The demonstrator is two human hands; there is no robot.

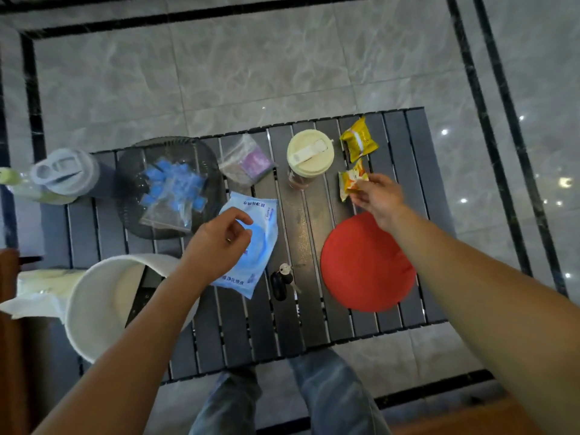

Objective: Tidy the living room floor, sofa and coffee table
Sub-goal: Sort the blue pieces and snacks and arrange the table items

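Note:
I look down on a dark slatted coffee table (238, 321). My right hand (378, 199) pinches a small yellow-orange snack packet (350, 180) just right of a cream-lidded cup (309, 157). A second yellow snack packet (359, 139) lies behind it. My left hand (219, 243) hovers with curled fingers over a light blue wet-wipe pack (255, 246), holding nothing. A red round plate (365, 265) sits under my right forearm. A key with a black fob (282, 282) lies between the pack and the plate.
A dark glass bowl (125, 171) holds a bag of blue pieces (172, 189). A clear bag with purple contents (248, 163) lies beside it. A white bucket (94, 306), tissues (40, 293) and a grey-lidded jug (62, 174) crowd the left. Marble floor surrounds the table.

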